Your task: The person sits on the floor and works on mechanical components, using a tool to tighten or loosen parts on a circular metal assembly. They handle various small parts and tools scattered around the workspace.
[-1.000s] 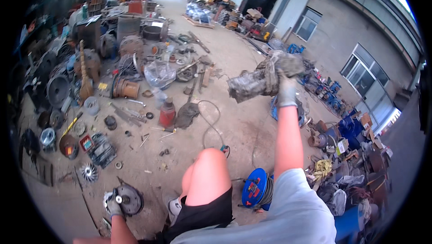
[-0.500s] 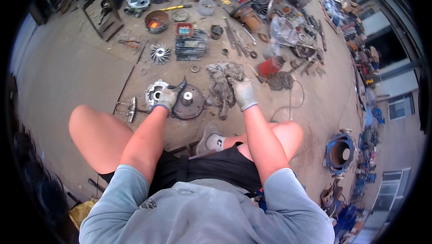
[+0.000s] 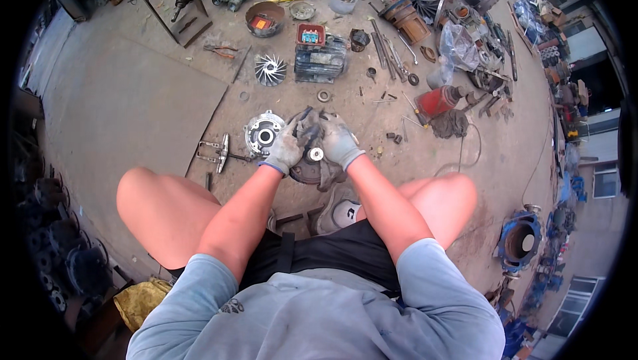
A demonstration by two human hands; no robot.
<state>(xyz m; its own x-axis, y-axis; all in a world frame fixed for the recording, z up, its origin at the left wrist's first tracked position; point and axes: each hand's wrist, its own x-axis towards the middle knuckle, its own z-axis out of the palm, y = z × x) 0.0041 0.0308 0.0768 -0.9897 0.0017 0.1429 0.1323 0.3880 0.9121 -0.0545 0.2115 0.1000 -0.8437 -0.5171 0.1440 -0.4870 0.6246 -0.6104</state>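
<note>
Both my hands wear grey work gloves, dark with grime at the fingers. A dirty grey rag (image 3: 310, 126) is bunched between them, over a round dark metal end cover (image 3: 304, 174) with a bright shaft end (image 3: 316, 155) at its centre. My left hand (image 3: 284, 150) closes on the rag's left side, its fingertips partly lost against the cloth. My right hand (image 3: 341, 141) grips the other side, and a tail of cloth hangs over the cover's right edge. Touching distance from my left hand lies a silvery flange (image 3: 254, 137) with a round central hole.
Left of the flange lies a gear puller (image 3: 224, 152). Beyond my hands are a finned motor housing (image 3: 319, 61), a fan wheel (image 3: 270, 70), pliers (image 3: 220, 50) and a rusty bowl (image 3: 264, 20). A red bottle (image 3: 438, 101) lies to the right beside a dark rag (image 3: 450, 124).
My right hand has brought the rag left, from beside the dark end cover to over it. My left hand has come right to meet it, and the spread cloth is now bunched. The view has shifted.
</note>
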